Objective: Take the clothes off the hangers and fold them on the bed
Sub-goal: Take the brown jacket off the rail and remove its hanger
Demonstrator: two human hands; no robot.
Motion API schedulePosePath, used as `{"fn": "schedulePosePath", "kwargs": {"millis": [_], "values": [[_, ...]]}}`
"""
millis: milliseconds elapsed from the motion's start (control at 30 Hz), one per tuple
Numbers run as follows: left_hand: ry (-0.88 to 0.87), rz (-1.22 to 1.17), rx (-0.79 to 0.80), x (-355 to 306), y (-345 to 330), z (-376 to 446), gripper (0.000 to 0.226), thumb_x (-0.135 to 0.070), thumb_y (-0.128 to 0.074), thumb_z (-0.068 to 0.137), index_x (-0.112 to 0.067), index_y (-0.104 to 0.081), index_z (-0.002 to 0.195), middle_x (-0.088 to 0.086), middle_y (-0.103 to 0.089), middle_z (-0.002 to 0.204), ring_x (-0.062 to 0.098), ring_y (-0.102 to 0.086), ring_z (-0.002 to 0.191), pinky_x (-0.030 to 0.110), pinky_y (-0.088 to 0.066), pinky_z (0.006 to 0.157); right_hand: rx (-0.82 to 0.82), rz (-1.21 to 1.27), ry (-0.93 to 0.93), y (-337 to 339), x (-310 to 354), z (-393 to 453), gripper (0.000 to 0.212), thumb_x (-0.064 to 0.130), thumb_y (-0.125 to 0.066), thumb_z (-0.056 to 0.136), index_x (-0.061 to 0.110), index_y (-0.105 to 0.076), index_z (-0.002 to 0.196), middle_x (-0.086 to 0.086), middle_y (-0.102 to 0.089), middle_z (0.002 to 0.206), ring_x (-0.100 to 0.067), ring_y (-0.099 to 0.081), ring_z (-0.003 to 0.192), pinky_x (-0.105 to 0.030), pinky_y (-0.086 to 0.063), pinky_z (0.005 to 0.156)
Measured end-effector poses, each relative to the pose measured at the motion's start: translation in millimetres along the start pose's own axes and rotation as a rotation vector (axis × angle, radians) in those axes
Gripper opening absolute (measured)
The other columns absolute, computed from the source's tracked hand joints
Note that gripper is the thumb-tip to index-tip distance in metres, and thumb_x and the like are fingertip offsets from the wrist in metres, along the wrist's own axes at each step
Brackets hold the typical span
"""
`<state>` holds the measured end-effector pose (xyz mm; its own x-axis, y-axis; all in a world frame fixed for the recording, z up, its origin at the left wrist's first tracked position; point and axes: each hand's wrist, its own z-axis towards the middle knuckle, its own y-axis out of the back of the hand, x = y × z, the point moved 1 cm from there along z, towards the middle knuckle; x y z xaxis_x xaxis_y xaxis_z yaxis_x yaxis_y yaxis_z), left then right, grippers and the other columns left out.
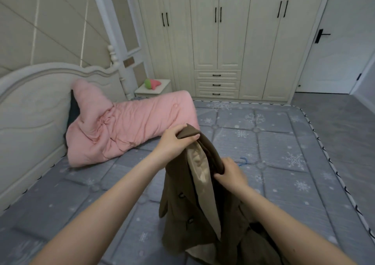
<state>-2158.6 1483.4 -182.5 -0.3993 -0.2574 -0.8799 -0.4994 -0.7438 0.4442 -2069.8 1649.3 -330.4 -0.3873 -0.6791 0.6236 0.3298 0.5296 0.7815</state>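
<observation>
A brown coat with a tan lining and dark buttons hangs above the grey bed, held up by both hands. My left hand grips its top end, thumb over the fabric. Lower and to the right, my right hand grips a rolled brown edge of the coat. The coat's bottom bunches on the mattress near the front edge. A blue hanger lies on the mattress just behind my right hand, mostly hidden by it.
A pink quilt is heaped against the white headboard at the left. A nightstand with a pink and green toy stands beyond it. Cream wardrobes fill the back wall, with a white door at the right.
</observation>
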Motion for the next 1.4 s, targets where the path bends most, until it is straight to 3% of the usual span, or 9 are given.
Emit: {"fn": "schedulePosePath", "kwargs": {"millis": [133, 233, 367, 533, 633, 800, 1100, 1200, 1400], "values": [[-0.055, -0.021, -0.106, -44.5, -2.1, -30.1, 0.013, -0.019, -0.066, 0.086, -0.03, -0.061, 0.083, -0.016, -0.06, 0.081, -0.012, -0.055, 0.074, 0.004, -0.041, 0.067, -0.084, -0.135, -0.014, 39.0, -16.1, -27.0, 0.022, 0.017, -0.059, 0.075, 0.02, -0.058, 0.097, -0.002, -0.058, 0.097, -0.026, -0.059, 0.091, -0.031, -0.043, 0.065], [-0.13, -0.044, -0.209, -75.9, -1.6, -57.1, 0.011, -0.016, -0.065, 0.087, -0.026, -0.062, 0.085, -0.015, -0.061, 0.083, -0.011, -0.055, 0.075, 0.002, -0.04, 0.066, -0.134, 0.066, -0.149, 71.2, -37.5, -52.2, 0.019, 0.004, -0.054, 0.074, 0.018, -0.064, 0.083, -0.011, -0.067, 0.086, -0.032, -0.064, 0.087, -0.035, -0.051, 0.066], [-0.185, -0.007, -0.272, -100.2, 2.3, -93.3, 0.008, -0.016, -0.062, 0.089, -0.022, -0.064, 0.094, -0.015, -0.063, 0.087, -0.019, -0.054, 0.075, -0.001, -0.038, 0.068, -0.306, 0.136, -0.088, 124.5, -47.0, -76.9, 0.027, -0.003, -0.055, 0.078, 0.009, -0.062, 0.101, -0.013, -0.06, 0.105, -0.031, -0.058, 0.098, -0.037, -0.048, 0.08], [-0.157, 0.072, -0.373, -104.1, 12.6, -137.5, 0.007, -0.019, -0.06, 0.091, -0.021, -0.062, 0.097, -0.014, -0.062, 0.087, -0.007, -0.054, 0.082, 0.006, -0.039, 0.072, -0.488, 0.035, 0.019, 187.3, -36.0, -115.4, 0.02, -0.002, -0.058, 0.075, 0.016, -0.054, 0.084, -0.006, -0.054, 0.091, -0.025, -0.053, 0.081, -0.036, -0.046, 0.067], [-0.117, 0.144, -0.407, -105.3, 20.3, -160.9, 0.007, -0.018, -0.057, 0.092, -0.021, -0.058, 0.098, -0.005, -0.062, 0.093, 0.009, -0.055, 0.089, 0.021, -0.037, 0.075, -0.404, -0.225, 0.137, 208.0, -28.5, -139.8, 0.014, 0.002, -0.058, 0.079, 0.016, -0.057, 0.083, -0.006, -0.057, 0.091, -0.029, -0.055, 0.086, -0.035, -0.045, 0.063], [-0.182, 0.388, -0.419, -111.0, 32.4, -197.9, 0.02, -0.009, -0.062, 0.086, -0.01, -0.059, 0.106, 0.009, -0.059, 0.104, 0.02, -0.052, 0.098, 0.017, -0.029, 0.071, -0.328, -0.375, 0.109, 226.3, -19.1, -184.2, 0.017, 0.008, -0.057, 0.083, 0.016, -0.066, 0.095, -0.006, -0.059, 0.101, -0.029, -0.056, 0.098, -0.029, -0.038, 0.063], [-0.205, 0.408, -0.53, -122.0, 103.3, -278.0, 0.025, -0.005, -0.052, 0.082, -0.014, -0.054, 0.106, 0.012, -0.053, 0.109, 0.029, -0.051, 0.101, 0.038, -0.044, 0.085, -0.613, -0.198, 0.092, 269.3, 89.8, -308.5, 0.027, 0.015, -0.057, 0.079, 0.028, -0.072, 0.097, -0.003, -0.07, 0.098, -0.027, -0.058, 0.096, -0.031, -0.045, 0.072], [-0.2, 0.252, -0.594, -128.9, 123.5, -309.7, 0.025, -0.006, -0.05, 0.084, -0.013, -0.052, 0.107, 0.013, -0.054, 0.112, 0.028, -0.05, 0.103, 0.034, -0.04, 0.085, -0.654, -0.135, 0.13, 269.0, 130.7, -355.1, 0.031, 0.009, -0.054, 0.077, 0.025, -0.072, 0.098, -0.003, -0.07, 0.092, -0.027, -0.059, 0.092, -0.036, -0.047, 0.085], [-0.232, 0.237, -0.62, -133.7, 150.3, -369.0, 0.024, -0.011, -0.048, 0.088, -0.01, -0.058, 0.11, 0.018, -0.049, 0.118, 0.031, -0.045, 0.112, 0.03, -0.034, 0.092, -0.724, -0.014, 0.145, 267.6, 181.5, -434.8, 0.035, 0.001, -0.046, 0.073, 0.015, -0.071, 0.094, -0.006, -0.065, 0.084, -0.028, -0.058, 0.087, -0.035, -0.049, 0.075]]}}
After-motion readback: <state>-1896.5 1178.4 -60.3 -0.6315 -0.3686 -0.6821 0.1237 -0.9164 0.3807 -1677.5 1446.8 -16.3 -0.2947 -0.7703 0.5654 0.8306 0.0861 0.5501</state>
